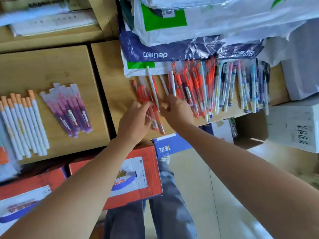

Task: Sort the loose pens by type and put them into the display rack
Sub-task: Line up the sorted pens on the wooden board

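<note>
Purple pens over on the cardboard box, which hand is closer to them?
Left. The left hand sits right of the purple pens, across the gap between the boxes, over the red pens. The right hand is farther right, beyond the left hand.

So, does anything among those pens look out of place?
Yes: a few white pens lie slanted among the red pens, so the types are mixed there. The purple pens and orange-capped pens further left look sorted.
</note>
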`<state>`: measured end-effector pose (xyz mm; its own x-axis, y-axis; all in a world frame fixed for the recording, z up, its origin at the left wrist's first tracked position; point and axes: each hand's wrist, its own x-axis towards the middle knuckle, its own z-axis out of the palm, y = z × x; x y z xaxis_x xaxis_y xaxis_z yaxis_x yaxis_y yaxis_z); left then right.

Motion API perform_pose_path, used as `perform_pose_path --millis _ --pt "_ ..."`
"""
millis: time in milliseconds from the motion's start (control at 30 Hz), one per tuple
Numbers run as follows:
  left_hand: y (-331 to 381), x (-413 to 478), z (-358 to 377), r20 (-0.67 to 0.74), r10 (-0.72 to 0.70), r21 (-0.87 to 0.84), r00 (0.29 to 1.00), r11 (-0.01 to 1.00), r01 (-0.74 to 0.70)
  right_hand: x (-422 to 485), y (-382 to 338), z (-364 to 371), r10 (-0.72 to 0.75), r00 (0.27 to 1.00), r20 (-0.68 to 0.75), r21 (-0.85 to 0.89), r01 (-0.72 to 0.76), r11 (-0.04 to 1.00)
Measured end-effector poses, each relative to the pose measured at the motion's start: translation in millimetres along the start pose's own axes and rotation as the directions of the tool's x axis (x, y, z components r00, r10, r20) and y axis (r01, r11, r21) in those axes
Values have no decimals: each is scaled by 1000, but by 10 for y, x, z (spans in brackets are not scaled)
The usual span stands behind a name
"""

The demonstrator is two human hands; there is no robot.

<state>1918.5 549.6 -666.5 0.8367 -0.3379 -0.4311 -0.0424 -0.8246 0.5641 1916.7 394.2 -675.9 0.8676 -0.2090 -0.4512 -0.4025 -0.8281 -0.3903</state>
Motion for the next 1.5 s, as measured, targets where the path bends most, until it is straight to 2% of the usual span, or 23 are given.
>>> perform_pose_path --millis 133,267,433,567,667,800,933,1000,1067,1133,1167,1233,1300,1500 --pt "-58 -26 -12 -98 -59 -96 993 994 50 31 22 39 -16 998 -54 42 19 999" --pt "-11 44 56 -136 -105 -151 985 985 84 50 58 50 -65 998 -7 21 66 998" --pt "-14 81 73 -167 -115 -133 979 987 93 94 48 -10 -101 986 -135 138 120 983" --pt "-62 74 60 -166 -107 -160 980 984 80 241 -155 26 -77 990 -115 159 95 983" --pt "-80 85 49 -172 -111 -159 979 984 84 322 -265 54 -27 996 -84 105 36 994" --pt "-53 137 15 -197 -152 -246 969 964 101 282 -188 -18 -31 995 -96 189 49 981" --pt "121 248 -22 -108 -285 -553 952 813 180 120 -39 -144 -223 967 127 233 189 954" --pt "157 317 7 -72 -296 -545 953 812 210 58 7 -185 -263 953 147 237 225 945" --pt "168 363 19 -52 -328 -533 943 808 251 63 60 -214 -214 977 0 225 208 952" --pt "166 379 20 -43 -333 -516 942 815 264 106 138 -262 -95 979 -180 169 126 977" --pt "173 373 11 -32 -320 -494 947 829 263 130 171 -290 -41 976 -214 127 69 989" --pt "191 353 -9 -7 -307 -482 952 835 266 171 218 -299 14 984 -175 -3 -15 1000" --pt "210 336 -29 15 -319 -514 948 811 281 194 207 -269 17 992 -127 -73 -27 997" --pt "205 330 -29 91 -322 -615 942 726 308 230 128 -276 106 988 -116 26 -104 994"
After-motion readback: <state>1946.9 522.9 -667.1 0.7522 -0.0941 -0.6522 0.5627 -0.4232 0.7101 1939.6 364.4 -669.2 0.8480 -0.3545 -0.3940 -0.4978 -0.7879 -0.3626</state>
